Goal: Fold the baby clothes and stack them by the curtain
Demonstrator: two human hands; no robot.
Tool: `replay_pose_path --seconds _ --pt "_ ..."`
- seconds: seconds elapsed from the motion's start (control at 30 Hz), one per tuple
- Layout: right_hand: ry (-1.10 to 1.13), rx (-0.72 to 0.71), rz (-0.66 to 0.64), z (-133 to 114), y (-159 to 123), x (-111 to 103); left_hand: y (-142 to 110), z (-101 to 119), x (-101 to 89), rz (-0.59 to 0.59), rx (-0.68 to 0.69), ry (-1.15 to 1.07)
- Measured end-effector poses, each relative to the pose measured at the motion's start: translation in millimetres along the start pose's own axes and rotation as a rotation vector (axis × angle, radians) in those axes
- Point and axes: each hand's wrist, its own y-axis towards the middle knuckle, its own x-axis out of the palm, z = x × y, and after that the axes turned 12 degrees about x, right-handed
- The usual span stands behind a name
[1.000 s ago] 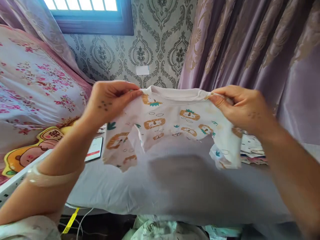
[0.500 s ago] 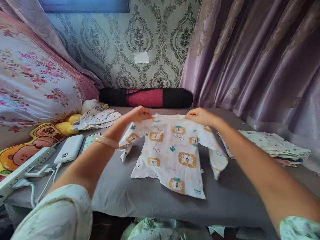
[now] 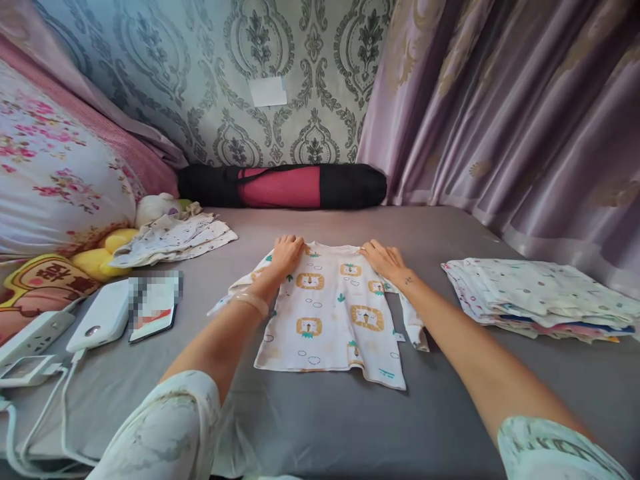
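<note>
While pinching the white shirt (image 3: 325,303) at both shoulders, holding it flat on the gray sheet (image 3: 320,427), straight ahead, collar outermost and hem toward the body. Printed with tan-maned lions, green leaves and cloud outlines; a little wavy along the hem's right part. With the left hand (image 3: 289,253), gripping the shoulder cloth just beside the collar, fingers curled together, thumb hidden. With the right hand (image 3: 384,260), pinching the opposite shoulder, likewise close to the collar. Left sleeve (image 3: 225,300) partly covered by the left forearm (image 3: 215,350), ringed by a pale bangle (image 3: 251,303); right sleeve (image 3: 413,323) angled outward. Well off to the right, a stack of folded clothes (image 3: 550,293). To the left, a phone (image 3: 155,310) just beside a white power bank (image 3: 103,317), then a power strip (image 3: 40,333). Farther back, spotted cloth (image 3: 175,237) and, near the wall, a black-and-red roll bag (image 3: 280,187).
</note>
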Motion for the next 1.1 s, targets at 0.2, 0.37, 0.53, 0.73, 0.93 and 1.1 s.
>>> replay_pose_path --seconds 0.2,0.37,0.53,0.73,0.93,1.1 --pt "-0.016 -0.056 -0.022 -8 32 12 8 -31 13.9 0.024 0.055 0.018" --pt "-0.022 -0.09 -0.018 -13 63 19 26 -51 18.6 0.009 0.067 0.042" --pt "-0.003 -0.115 -0.019 -15 87 22 44 -64 28.0 -0.003 0.037 0.013" --pt "0.208 -0.008 -0.079 -10 104 24 58 -67 31.8 -0.058 0.013 0.022" --pt "0.945 0.376 -0.411 22 118 24 72 -33 18.7 0.017 0.007 -0.012" --pt "1.192 0.511 -0.479 26 111 20 91 48 29.0 -0.043 0.402 -0.467"
